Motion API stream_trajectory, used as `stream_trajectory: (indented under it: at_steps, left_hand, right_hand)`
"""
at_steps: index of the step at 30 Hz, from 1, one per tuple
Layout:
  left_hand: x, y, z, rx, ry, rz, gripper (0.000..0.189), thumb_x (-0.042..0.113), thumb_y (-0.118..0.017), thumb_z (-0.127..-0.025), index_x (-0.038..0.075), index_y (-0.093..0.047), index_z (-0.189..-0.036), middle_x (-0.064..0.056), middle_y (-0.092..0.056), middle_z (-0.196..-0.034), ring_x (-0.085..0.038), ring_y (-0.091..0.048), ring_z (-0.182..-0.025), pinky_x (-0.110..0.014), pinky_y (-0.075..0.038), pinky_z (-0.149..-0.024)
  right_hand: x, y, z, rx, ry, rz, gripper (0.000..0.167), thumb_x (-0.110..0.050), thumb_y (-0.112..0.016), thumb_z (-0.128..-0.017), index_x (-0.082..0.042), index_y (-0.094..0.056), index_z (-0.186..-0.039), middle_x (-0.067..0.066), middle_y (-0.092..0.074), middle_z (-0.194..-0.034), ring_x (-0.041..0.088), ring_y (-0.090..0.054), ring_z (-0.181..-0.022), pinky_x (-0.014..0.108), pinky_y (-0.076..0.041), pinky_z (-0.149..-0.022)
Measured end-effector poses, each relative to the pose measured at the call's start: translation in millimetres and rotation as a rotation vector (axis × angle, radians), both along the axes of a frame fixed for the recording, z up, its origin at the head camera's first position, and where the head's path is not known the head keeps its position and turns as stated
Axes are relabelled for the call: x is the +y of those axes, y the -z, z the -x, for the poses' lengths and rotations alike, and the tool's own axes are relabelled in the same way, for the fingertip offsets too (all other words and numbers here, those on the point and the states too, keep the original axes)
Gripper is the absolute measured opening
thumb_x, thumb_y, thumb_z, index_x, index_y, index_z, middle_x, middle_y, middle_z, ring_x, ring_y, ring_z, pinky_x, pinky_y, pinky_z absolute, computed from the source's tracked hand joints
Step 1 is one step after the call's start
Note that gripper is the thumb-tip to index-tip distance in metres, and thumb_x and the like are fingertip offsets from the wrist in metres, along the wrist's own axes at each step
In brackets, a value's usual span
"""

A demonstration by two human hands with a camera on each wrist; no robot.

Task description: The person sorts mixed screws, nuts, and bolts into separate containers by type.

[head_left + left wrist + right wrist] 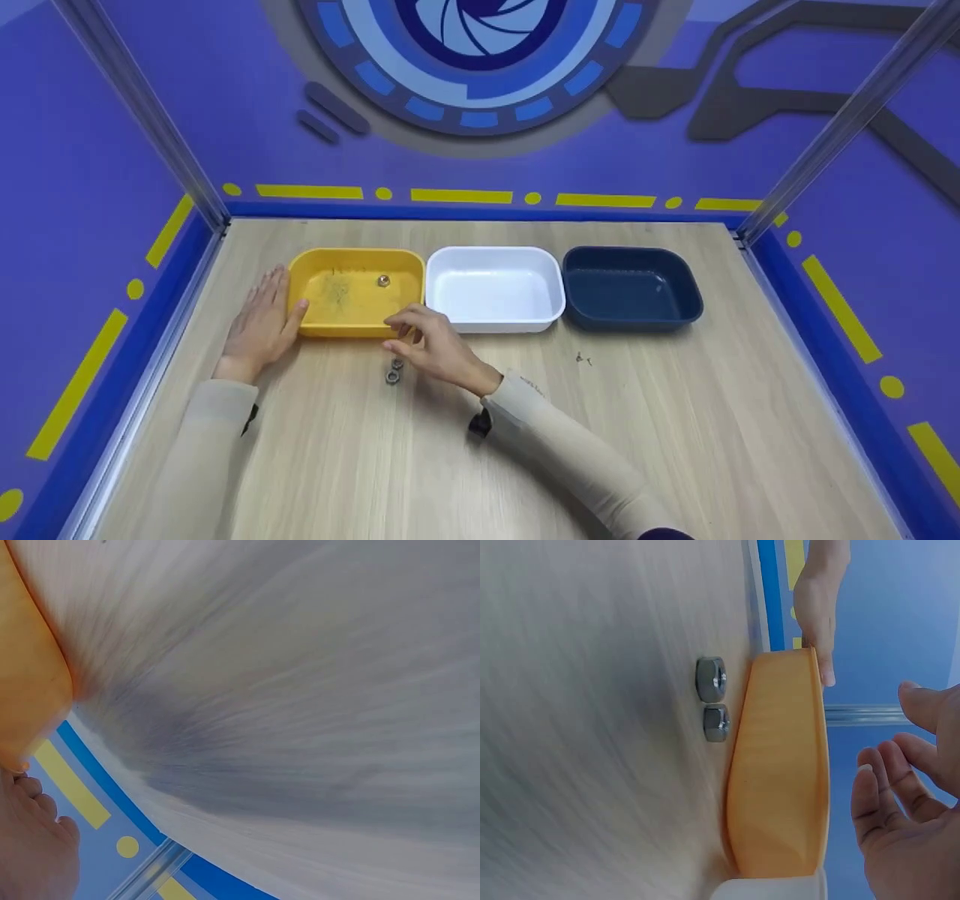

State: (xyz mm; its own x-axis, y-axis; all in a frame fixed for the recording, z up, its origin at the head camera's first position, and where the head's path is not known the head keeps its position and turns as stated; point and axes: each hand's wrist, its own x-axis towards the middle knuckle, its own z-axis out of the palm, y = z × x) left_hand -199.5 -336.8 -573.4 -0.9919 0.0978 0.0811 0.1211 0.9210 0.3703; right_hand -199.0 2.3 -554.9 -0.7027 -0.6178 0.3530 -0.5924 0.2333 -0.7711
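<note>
A yellow bin (pixel 356 330) stands at the left of a row of three, with one hex nut (pixel 383 280) inside it. My left hand (pixel 259 326) rests at the bin's left end, fingers straight, thumb over the rim. Over the bin's front right corner is my right hand (pixel 435 345), fingers loosely bent, nothing held between them. Two more nuts lie on the table just in front of the bin, a larger nut (pixel 710 679) and a smaller nut (pixel 716 723) side by side in the right wrist view. The left wrist view shows mostly blurred tabletop beside the yellow bin (pixel 34 660).
A white bin (pixel 495 327) adjoins the yellow one, and a dark blue bin (pixel 634 325) stands at the right of the row. Two tiny screw-like pieces (pixel 579 358) lie in front of the dark bin. Blue printed walls enclose the wooden table (pixel 675 450).
</note>
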Motion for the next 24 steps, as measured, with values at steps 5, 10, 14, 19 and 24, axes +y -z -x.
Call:
stream_trajectory:
  at_steps: [5,10,14,19,24]
  left_hand:
    - [0.3,1.0,-0.2,-0.005,-0.002,0.010,0.081,0.051,-0.027,-0.116,-0.008,-0.009,-0.168,-0.030,-0.010,-0.176,-0.049,-0.011,-0.164,-0.064,-0.012,-0.134]
    - [0.1,-0.4,-0.5,0.003,0.004,0.005,0.080,0.050,-0.028,-0.116,-0.008,-0.010,-0.168,-0.031,-0.010,-0.176,-0.051,-0.012,-0.163,-0.064,-0.011,-0.134]
    - [0.0,-0.9,-1.0,0.009,0.003,0.005,0.080,0.050,-0.027,-0.116,-0.009,-0.010,-0.167,-0.031,-0.011,-0.176,-0.051,-0.012,-0.163,-0.064,-0.011,-0.134]
    - [-0.2,0.4,-1.7,0.013,0.003,0.005,0.079,0.048,-0.030,-0.116,-0.009,-0.010,-0.167,-0.030,-0.011,-0.176,-0.051,-0.012,-0.163,-0.064,-0.011,-0.134]
    - [-1.0,0.6,-0.6,0.011,0.001,0.008,0.079,0.049,-0.029,-0.116,-0.008,-0.010,-0.168,-0.029,-0.010,-0.176,-0.051,-0.011,-0.163,-0.064,-0.011,-0.134]
  right_hand:
    - [5.3,9.6,-5.4,-0.029,0.012,-0.037,0.034,-0.023,-0.077,-0.101,-0.005,-0.074,-0.129,0.010,-0.072,-0.117,0.027,-0.071,-0.102,0.023,-0.061,-0.080]
    - [6.9,19.6,-7.6,-0.057,0.005,-0.090,0.033,-0.017,-0.076,-0.101,-0.002,-0.072,-0.130,0.016,-0.071,-0.119,0.022,-0.071,-0.101,0.025,-0.062,-0.081]
    - [7.3,27.5,-8.7,-0.097,-0.001,-0.105,0.033,-0.012,-0.076,-0.100,0.003,-0.071,-0.129,0.016,-0.071,-0.118,0.022,-0.072,-0.100,0.028,-0.063,-0.084]
    - [7.4,37.0,-8.9,-0.157,0.020,-0.121,0.030,-0.004,-0.075,-0.098,0.003,-0.073,-0.127,0.014,-0.070,-0.116,0.019,-0.071,-0.101,0.025,-0.062,-0.088]
    - [5.4,40.7,-6.8,-0.180,0.039,-0.158,0.028,0.000,-0.074,-0.096,0.002,-0.074,-0.125,0.013,-0.070,-0.115,0.020,-0.070,-0.101,0.021,-0.060,-0.089]
